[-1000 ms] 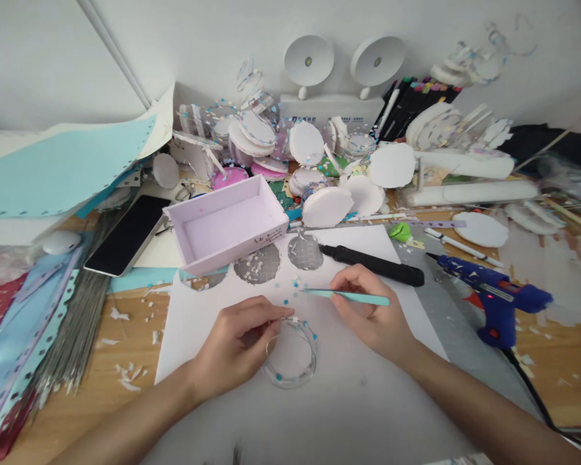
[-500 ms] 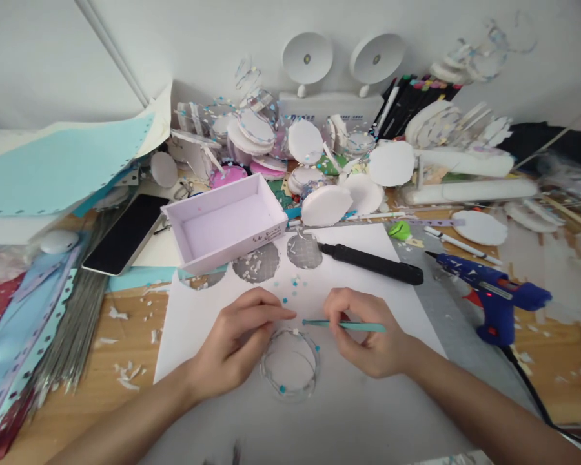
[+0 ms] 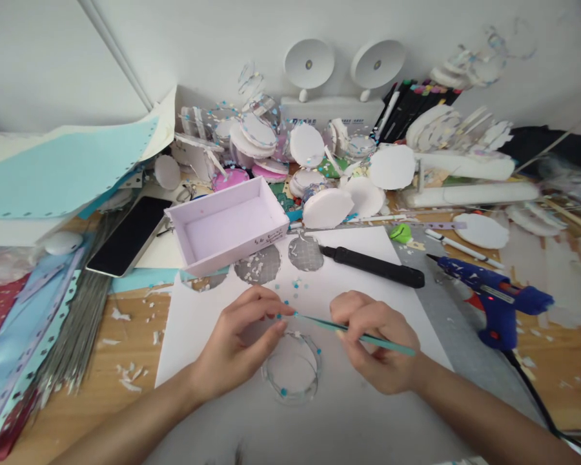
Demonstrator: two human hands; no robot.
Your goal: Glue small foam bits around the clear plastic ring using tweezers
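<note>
My right hand [image 3: 380, 339] grips slim teal tweezers [image 3: 390, 344], their pointed tip aimed left. At that tip a tiny blue piece [image 3: 295, 314] meets my left index fingertip. My left hand [image 3: 242, 336] has its thumb and index finger apart, and another small blue bit [image 3: 279, 316] shows between them; whether it is touched I cannot tell. Just below the fingers lies a clear wire ring [image 3: 266, 378] dotted with a few blue pieces and a white one. Several loose blue bits [image 3: 295, 284] are scattered above my hands on the white sheet [image 3: 198, 323].
A lilac open box [image 3: 227, 226] stands behind my left hand. A black pen-shaped tool [image 3: 375, 266] lies behind my right, and a blue glue gun [image 3: 496, 294] with a cord sits farther right. White foam discs [image 3: 392, 166] crowd the back; a phone [image 3: 128, 236] lies left.
The tweezers have tilted, their tip moving slightly up and left to my left index fingertip. My right hand has shifted a little right and down; my left thumb has moved forward.
</note>
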